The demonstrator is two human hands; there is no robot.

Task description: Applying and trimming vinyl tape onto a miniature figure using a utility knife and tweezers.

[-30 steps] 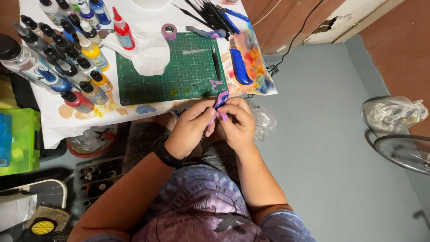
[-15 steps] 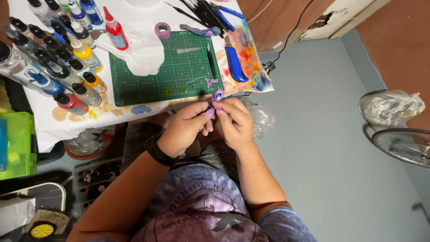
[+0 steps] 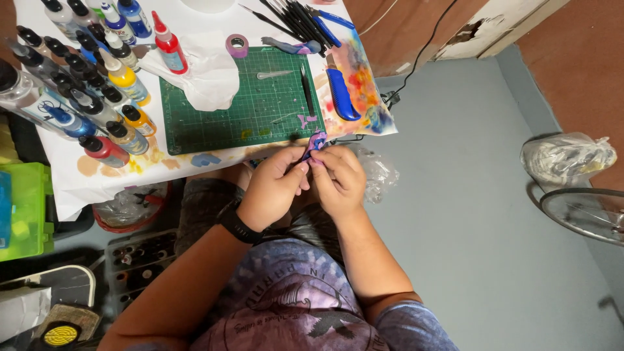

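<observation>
Both my hands meet just below the table's front edge, over my lap. My left hand (image 3: 273, 188), with a black band at the wrist, and my right hand (image 3: 338, 182) pinch a small purple and blue piece (image 3: 316, 140) between their fingertips. The piece sticks up a little above the fingers, close to the lower right corner of the green cutting mat (image 3: 240, 107). Most of the piece is hidden by my fingers.
On the white-covered table (image 3: 71, 175) stand several paint bottles (image 3: 97, 97) at the left, with a crumpled white tissue (image 3: 205, 78), a tape roll (image 3: 237, 45), brushes (image 3: 292, 16) and a blue-handled knife (image 3: 341, 94). A green box (image 3: 26, 208) sits at the far left. A bicycle wheel (image 3: 585, 211) is at the right.
My hands have stayed together on the small piece, turning it slightly. The view has shifted a little, so the table sits differently in the picture.
</observation>
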